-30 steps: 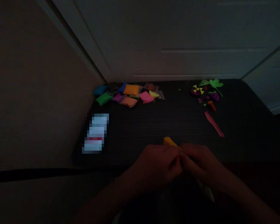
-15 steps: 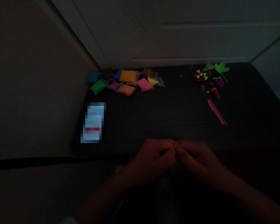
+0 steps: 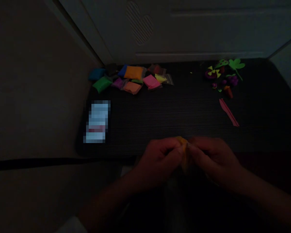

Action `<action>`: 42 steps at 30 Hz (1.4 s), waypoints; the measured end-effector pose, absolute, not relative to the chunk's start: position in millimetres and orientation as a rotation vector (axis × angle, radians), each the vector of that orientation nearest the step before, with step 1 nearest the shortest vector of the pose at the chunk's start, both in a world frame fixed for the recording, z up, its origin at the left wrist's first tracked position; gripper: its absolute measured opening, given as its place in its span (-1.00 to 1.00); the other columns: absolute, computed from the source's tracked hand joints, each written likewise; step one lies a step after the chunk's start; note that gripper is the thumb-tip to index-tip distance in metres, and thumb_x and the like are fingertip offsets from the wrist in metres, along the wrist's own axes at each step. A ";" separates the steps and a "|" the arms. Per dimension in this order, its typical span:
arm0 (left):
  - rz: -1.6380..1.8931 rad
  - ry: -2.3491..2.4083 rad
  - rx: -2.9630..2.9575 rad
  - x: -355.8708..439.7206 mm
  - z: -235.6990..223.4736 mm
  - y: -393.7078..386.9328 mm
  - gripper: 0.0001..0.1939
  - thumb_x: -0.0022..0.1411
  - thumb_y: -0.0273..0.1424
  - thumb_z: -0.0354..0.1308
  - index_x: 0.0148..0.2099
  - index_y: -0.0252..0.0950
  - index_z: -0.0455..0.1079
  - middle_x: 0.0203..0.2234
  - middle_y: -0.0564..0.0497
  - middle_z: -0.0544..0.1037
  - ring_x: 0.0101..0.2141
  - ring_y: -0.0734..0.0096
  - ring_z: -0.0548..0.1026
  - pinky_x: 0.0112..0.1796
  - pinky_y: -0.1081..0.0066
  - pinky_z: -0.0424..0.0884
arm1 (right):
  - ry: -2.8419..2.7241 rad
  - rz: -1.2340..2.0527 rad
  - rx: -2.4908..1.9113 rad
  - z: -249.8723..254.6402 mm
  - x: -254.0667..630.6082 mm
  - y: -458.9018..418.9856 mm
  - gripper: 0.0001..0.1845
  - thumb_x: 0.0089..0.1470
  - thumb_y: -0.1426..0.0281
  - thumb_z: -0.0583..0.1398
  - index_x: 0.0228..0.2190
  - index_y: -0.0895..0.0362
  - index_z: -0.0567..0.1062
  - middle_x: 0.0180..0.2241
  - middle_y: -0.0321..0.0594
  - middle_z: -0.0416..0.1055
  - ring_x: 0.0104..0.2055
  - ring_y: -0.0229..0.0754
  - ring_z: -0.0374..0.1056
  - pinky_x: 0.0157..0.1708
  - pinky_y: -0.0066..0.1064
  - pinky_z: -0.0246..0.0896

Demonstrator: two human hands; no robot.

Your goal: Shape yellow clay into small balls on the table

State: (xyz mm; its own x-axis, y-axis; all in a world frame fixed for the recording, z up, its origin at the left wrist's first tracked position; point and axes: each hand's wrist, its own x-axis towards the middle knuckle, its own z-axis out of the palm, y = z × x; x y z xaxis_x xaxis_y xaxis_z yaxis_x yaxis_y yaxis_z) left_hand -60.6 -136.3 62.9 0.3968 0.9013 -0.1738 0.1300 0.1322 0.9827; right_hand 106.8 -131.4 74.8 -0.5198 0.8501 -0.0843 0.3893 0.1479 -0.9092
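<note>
Close to the table's front edge, my left hand (image 3: 161, 158) and my right hand (image 3: 214, 161) meet, each closed in a pinch. Between their fingertips is a small yellow-orange plastic bag (image 3: 184, 153), gripped from both sides. Part of the bag is covered by the fingers, and the dim light hides its details. Beyond my right hand, a pink plastic knife (image 3: 229, 112) lies on the dark table (image 3: 160, 113), touched by neither hand.
At the back left lie several bags of coloured clay, among them an orange bag (image 3: 134, 73), a green bag (image 3: 102, 84) and a pink bag (image 3: 151, 82). A phone (image 3: 97, 121) lies at left. Small coloured shapes, including a bright green flower-like piece (image 3: 236, 64), sit at back right.
My hands have moved slightly apart, and more of the yellow-orange bag shows between them. The whole view has shifted, with the table sitting higher in the picture.
</note>
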 end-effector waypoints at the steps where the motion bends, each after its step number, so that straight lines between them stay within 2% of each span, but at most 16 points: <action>1: 0.724 1.054 1.385 -61.3 63.2 -136.3 -0.75 0.15 -0.45 -0.07 -0.58 -0.32 0.18 -0.70 0.19 0.19 -0.65 0.68 0.15 -0.62 0.62 0.10 | -2.015 1.339 -1.169 76.4 107.3 -129.9 -0.69 0.14 0.40 -0.03 -0.59 0.12 0.31 -0.62 -0.39 0.22 -0.57 -0.40 0.17 -0.55 -0.55 0.06; 9: 0.745 1.143 1.556 -63.6 62.1 -136.9 -0.77 0.19 -0.43 -0.08 -0.52 -0.31 0.20 -0.65 0.18 0.25 -0.61 0.66 0.22 -0.55 0.61 0.16 | -2.158 1.183 -1.246 76.7 106.5 -131.3 -0.85 0.10 0.39 0.04 -0.47 0.12 0.34 -0.48 -0.34 0.30 -0.43 -0.35 0.24 -0.43 -0.50 0.10; 13: 0.673 1.185 1.656 -66.9 63.0 -135.0 -0.77 0.18 -0.40 -0.06 -0.51 -0.31 0.25 -0.64 0.17 0.29 -0.60 0.65 0.25 -0.55 0.60 0.16 | -2.197 1.154 -1.215 78.3 109.8 -130.6 -0.83 0.10 0.43 0.03 -0.50 0.11 0.33 -0.51 -0.36 0.28 -0.46 -0.37 0.23 -0.46 -0.53 0.09; 19: 0.636 1.351 1.857 -73.6 62.2 -132.5 -0.77 0.12 -0.40 -0.01 -0.57 -0.32 0.22 -0.70 0.18 0.27 -0.65 0.65 0.21 -0.59 0.58 0.10 | -2.176 0.863 -1.391 73.3 113.9 -127.4 -0.85 0.05 0.42 0.05 -0.53 0.11 0.32 -0.54 -0.35 0.28 -0.50 -0.34 0.22 -0.51 -0.49 0.06; 23: 0.622 1.405 1.913 -73.1 65.0 -133.0 -0.78 0.10 -0.40 0.01 -0.58 -0.31 0.23 -0.70 0.18 0.29 -0.64 0.64 0.24 -0.57 0.56 0.12 | -2.184 0.862 -1.363 69.0 112.1 -128.3 -0.87 0.05 0.42 0.06 -0.52 0.11 0.32 -0.52 -0.35 0.29 -0.48 -0.34 0.24 -0.48 -0.49 0.09; 28: 0.686 1.476 1.723 -64.1 68.1 -134.6 -0.89 0.10 -0.37 0.03 -0.44 -0.27 0.22 -0.62 0.19 0.33 -0.57 0.61 0.31 -0.54 0.57 0.17 | -2.176 0.841 -1.345 65.7 106.4 -128.0 -0.88 0.07 0.43 0.04 -0.47 0.11 0.33 -0.46 -0.30 0.34 -0.42 -0.30 0.29 -0.40 -0.46 0.15; 35: 0.559 1.511 1.634 -54.5 54.2 -136.1 -0.83 0.18 -0.35 -0.04 -0.44 -0.26 0.24 -0.62 0.17 0.34 -0.58 0.59 0.30 -0.55 0.53 0.14 | -2.205 0.552 -1.354 47.5 100.3 -130.8 -0.90 0.10 0.41 0.02 -0.40 0.11 0.33 -0.39 -0.23 0.38 -0.33 -0.25 0.33 -0.34 -0.43 0.19; 38: 0.623 1.557 1.748 -53.6 48.6 -136.7 -0.80 0.20 -0.39 -0.07 -0.48 -0.28 0.19 -0.62 0.15 0.32 -0.57 0.58 0.29 -0.52 0.52 0.15 | -2.143 0.583 -1.394 39.2 97.9 -132.3 -0.93 0.08 0.42 0.04 -0.35 0.09 0.32 -0.36 -0.26 0.39 -0.32 -0.27 0.36 -0.33 -0.46 0.22; 42: 0.737 1.526 1.972 -53.3 43.0 -136.2 -0.79 0.23 -0.44 -0.13 -0.44 -0.30 0.23 -0.52 0.05 0.39 -0.44 0.49 0.35 -0.41 0.46 0.24 | -1.974 0.639 -1.468 32.4 90.8 -130.4 -0.86 0.05 0.39 0.08 -0.27 0.07 0.30 -0.35 -0.29 0.42 -0.32 -0.27 0.39 -0.36 -0.48 0.26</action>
State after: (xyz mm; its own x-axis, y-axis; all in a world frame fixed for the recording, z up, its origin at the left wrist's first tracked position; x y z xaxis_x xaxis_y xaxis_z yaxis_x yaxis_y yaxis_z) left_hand -53.3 -136.2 43.0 0.2113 0.9726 0.0971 0.6804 -0.2177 0.6998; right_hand 90.8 -130.4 32.4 -0.2160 0.9609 0.1732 0.6769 0.2752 -0.6827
